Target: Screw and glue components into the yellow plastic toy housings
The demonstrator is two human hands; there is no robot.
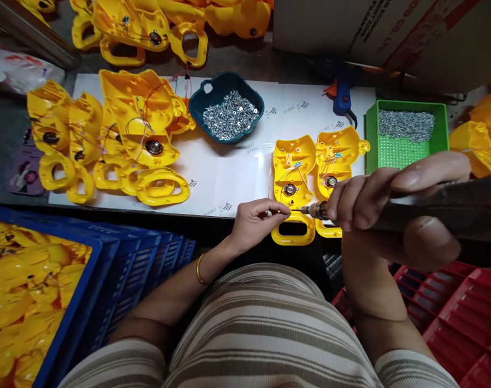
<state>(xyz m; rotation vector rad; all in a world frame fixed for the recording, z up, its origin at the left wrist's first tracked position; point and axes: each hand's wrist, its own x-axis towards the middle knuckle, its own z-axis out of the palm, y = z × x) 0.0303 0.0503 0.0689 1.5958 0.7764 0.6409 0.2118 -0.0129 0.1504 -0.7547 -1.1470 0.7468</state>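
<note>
My right hand (pixel 391 199) is wrapped round a dark power screwdriver (pixel 443 207), whose metal bit points left. At the bit's tip, my left hand (pixel 259 223) pinches its thumb and forefinger together; whatever is between them is too small to make out. Just beyond the fingertips lies an open yellow shell half (pixel 296 156) with a round speaker, wires and a loop handle toward me. Beside it on the right is a similar yellow shell (pixel 342 151), its lower part partly hidden by my right hand.
Behind are a teal bowl (pixel 231 116) of small metal parts, a blue glue gun (pixel 342 97) and a green basket (pixel 407 156) of screws. Yellow shells (pixel 140 118) crowd the left. Blue crates (pixel 120 269) stand lower left, red crates (pixel 463 318) lower right.
</note>
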